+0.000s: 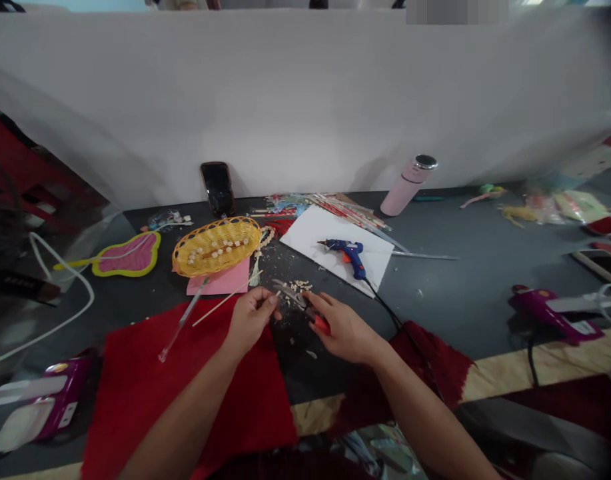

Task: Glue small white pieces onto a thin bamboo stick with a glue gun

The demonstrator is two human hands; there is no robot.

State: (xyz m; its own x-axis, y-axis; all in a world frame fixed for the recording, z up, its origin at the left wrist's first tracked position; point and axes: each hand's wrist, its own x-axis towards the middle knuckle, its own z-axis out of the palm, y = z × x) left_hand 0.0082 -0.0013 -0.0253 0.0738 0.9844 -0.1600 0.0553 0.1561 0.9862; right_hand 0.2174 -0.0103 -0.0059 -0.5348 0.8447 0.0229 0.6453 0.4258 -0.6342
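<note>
My right hand (338, 327) is closed around the red handles of a pair of pliers or cutters (295, 297), whose metal jaws point left. Just left of the jaws, my left hand (255, 317) pinches something small and pale, too small to make out clearly. Small pale pieces (300, 286) lie in a pile just behind the tool, with crumbs scattered around. A thin wooden stick (220, 307) lies beside my left hand, partly over a red cloth (185, 393). Behind it, a yellow woven basket (220, 247) holds several small pale pieces.
A blue glue gun (352, 253) rests on a white board (310, 233), its black cord running toward my right forearm. A pink bottle (408, 187) and a phone (218, 189) stand at the back. Purple devices (70, 393) sit at both sides; a yellow-edged pink fan (128, 257) lies left.
</note>
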